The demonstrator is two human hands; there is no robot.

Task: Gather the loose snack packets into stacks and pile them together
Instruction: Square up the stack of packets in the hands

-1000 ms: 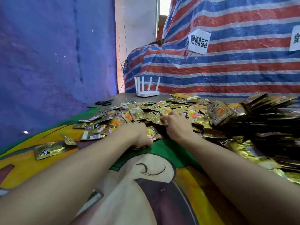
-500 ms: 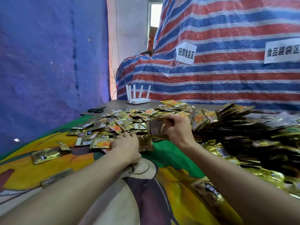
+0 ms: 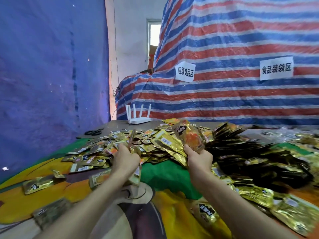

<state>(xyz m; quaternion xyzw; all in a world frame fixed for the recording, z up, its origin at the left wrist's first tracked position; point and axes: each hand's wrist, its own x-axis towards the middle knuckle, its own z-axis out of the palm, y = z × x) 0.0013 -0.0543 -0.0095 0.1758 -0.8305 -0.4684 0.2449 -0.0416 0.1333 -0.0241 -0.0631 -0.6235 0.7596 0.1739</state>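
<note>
My hands have drawn apart since half a second ago, and the right has risen. My right hand (image 3: 198, 158) now pinches one glossy packet (image 3: 190, 135), orange print on crinkled gold foil, held upright above the heap. My left hand (image 3: 126, 159) is curled round a thin stack (image 3: 133, 144) held edge-on, too blurred to count. The loose packets (image 3: 160, 142), flat foil rectangles, sprawl at twelve o'clock from my hands. Darker gathered piles (image 3: 250, 152) lie at three o'clock. The printed cloth (image 3: 165, 173) underneath looks matte and smooth. A white router (image 3: 138, 119) stands at eleven o'clock.
</note>
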